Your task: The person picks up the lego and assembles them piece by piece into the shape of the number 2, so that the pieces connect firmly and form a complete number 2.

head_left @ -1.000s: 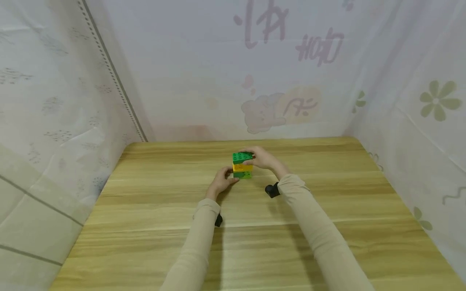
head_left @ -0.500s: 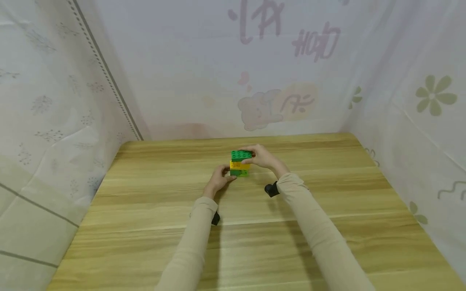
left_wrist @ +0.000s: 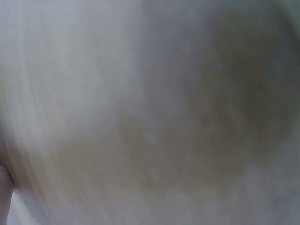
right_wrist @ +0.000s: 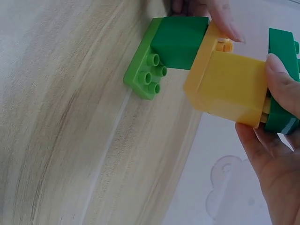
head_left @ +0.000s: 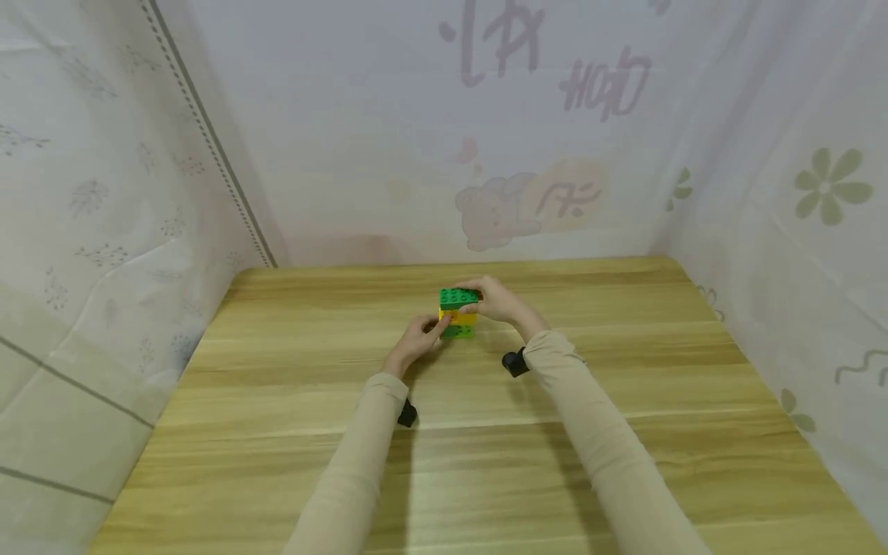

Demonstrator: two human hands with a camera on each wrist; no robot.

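A stack of toy building bricks stands near the table's far side. Its base is a light green plate (right_wrist: 138, 70) with studs, carrying a dark green block (right_wrist: 180, 42). Above sit a yellow plate (right_wrist: 201, 70) and a yellow block (right_wrist: 234, 86), topped by a dark green studded brick (head_left: 458, 298). My right hand (head_left: 498, 301) pinches the top green brick, which sits slightly apart from the yellow block; its fingers also touch the yellow block. My left hand (head_left: 416, 339) grips the yellow layer from the left, thumb in front, other fingers mostly hidden.
The wood-grain table (head_left: 486, 478) is bounded by a patterned cloth (head_left: 361, 154) behind and on both sides. A black wrist camera (head_left: 515, 362) hangs by the right cuff, another wrist camera (head_left: 407, 415) by the left. The left wrist view is mostly blurred surface.
My left thumb has moved up from the lower green layer onto the yellow layer. The right hand stays on the top green brick, nearly still.
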